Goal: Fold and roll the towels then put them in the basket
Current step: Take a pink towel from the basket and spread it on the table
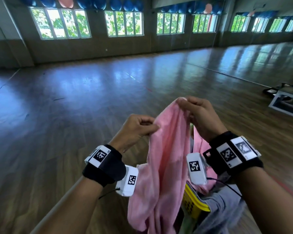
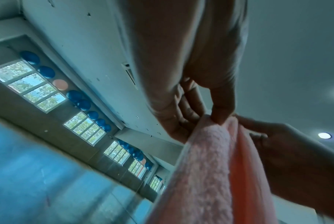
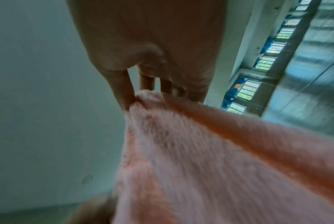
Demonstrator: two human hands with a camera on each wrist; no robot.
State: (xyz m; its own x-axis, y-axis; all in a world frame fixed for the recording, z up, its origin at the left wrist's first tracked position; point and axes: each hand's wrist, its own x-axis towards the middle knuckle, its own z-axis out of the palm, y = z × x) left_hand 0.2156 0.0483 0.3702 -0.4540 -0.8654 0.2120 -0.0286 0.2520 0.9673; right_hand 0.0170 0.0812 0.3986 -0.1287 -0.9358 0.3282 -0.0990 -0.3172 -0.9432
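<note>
A pink towel hangs in the air in front of me, bunched and drooping. My right hand pinches its top corner, the highest point; the right wrist view shows thumb and fingers closed on the pink towel. My left hand pinches the towel's edge lower and to the left, and the left wrist view shows the thumb pressed on the pink towel. A yellow perforated basket sits below my right wrist, partly hidden by the towel. A grey towel lies over the basket's right side.
A wide wooden floor stretches ahead to a wall of windows. A low white-framed bench stands at the far right. A pale table edge runs under my left forearm.
</note>
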